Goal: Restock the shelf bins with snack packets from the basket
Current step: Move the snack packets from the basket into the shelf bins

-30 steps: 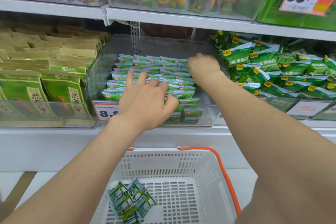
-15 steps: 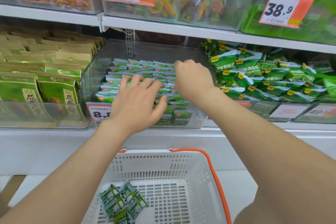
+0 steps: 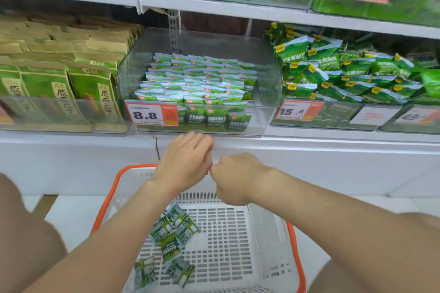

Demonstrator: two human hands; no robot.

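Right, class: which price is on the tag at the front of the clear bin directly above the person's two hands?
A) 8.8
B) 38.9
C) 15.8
A: the price tag on the front of the middle bin, just above the left hand and the right hand, reads 8.8.

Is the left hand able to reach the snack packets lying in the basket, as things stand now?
Probably yes. The left hand hovers above the basket, nothing covers the snack packets below, and the right hand is beside it.
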